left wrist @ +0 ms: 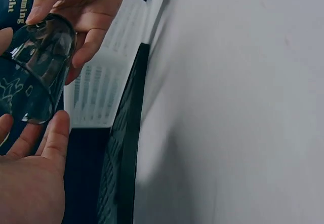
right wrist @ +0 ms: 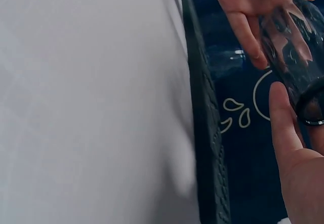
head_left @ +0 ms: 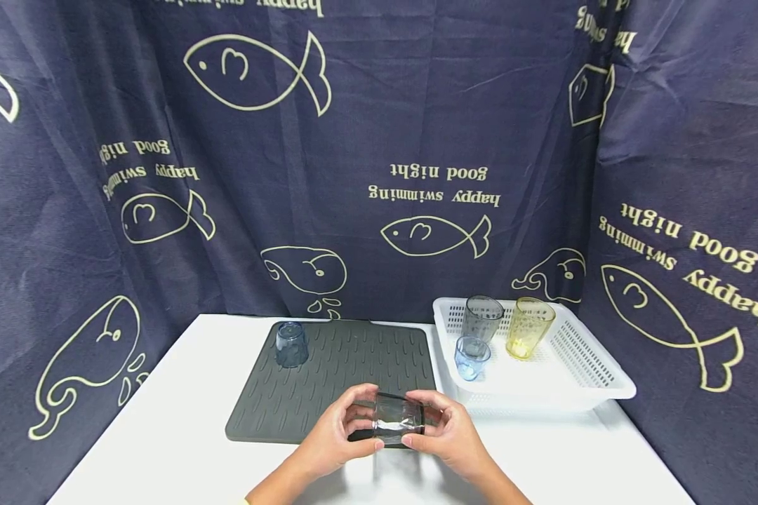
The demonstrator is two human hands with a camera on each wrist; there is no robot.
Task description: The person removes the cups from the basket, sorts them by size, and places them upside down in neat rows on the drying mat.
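Note:
Both hands hold a clear grey drinking glass [head_left: 399,419] on its side, over the front edge of the dark drying mat [head_left: 354,351]. My left hand [head_left: 337,433] grips the glass's left end between thumb and fingers. At the other end, my right hand [head_left: 445,431] has its thumb in front and its fingers behind. In the left wrist view the glass [left wrist: 40,67] spans the gap between the two hands. The right wrist view shows the thick dark end of the glass [right wrist: 311,107] by the right fingers.
A blue glass [head_left: 291,345] stands upside down at the mat's back left. To the right, a white perforated basket [head_left: 581,389] holds a grey glass [head_left: 482,317], a yellow glass [head_left: 529,328] and a small blue glass [head_left: 471,359]. A dark curtain [head_left: 354,154] hangs behind the white table [head_left: 158,421].

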